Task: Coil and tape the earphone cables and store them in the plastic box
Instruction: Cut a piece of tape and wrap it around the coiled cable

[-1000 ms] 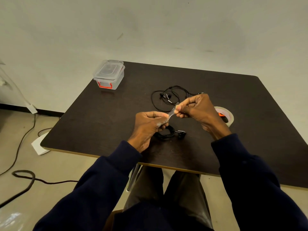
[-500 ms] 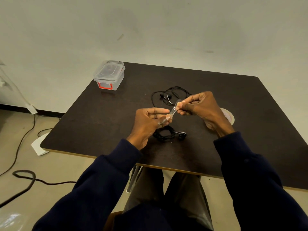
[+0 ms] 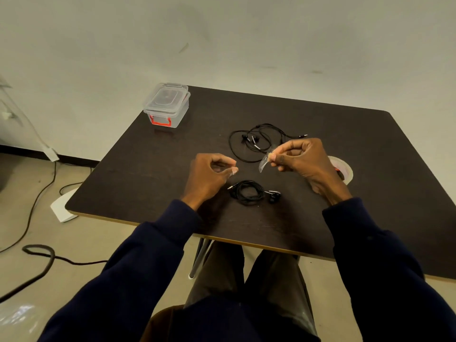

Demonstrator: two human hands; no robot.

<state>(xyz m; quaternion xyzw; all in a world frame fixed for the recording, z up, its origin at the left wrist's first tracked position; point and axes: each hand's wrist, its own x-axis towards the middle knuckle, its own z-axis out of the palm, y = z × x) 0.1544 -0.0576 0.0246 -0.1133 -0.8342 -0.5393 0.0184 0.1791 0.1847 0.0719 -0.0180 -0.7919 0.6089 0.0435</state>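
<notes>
Pinches tape (image 3: pixel 264 162) in right grip (image 3: pixel 301 159) above coil (image 3: pixel 248 192), ready for binding; curls left grip (image 3: pixel 209 176), cannot tell if empty.

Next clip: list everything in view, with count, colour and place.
table: 1, dark brown, centre of view
box: 1, clear with red latch, lid on, table's far left corner
loose earphones: 1 set, black, mid table
coiled earphones: 1 set, black, nearer the table's front edge
tape roll: 1, pale, on the table, partly hidden behind the right hand
tape piece: 1, clear, pinched in the right hand
floor cables: at least 2, black, floor at left
white sheet: 1, on the floor by the table's near left corner
left hand: 1, over the table left of the coiled earphones, fingers curled; a hold cannot be told
right hand: 1, over the table's right half
sleeves: 2, dark blue, foreground
</notes>
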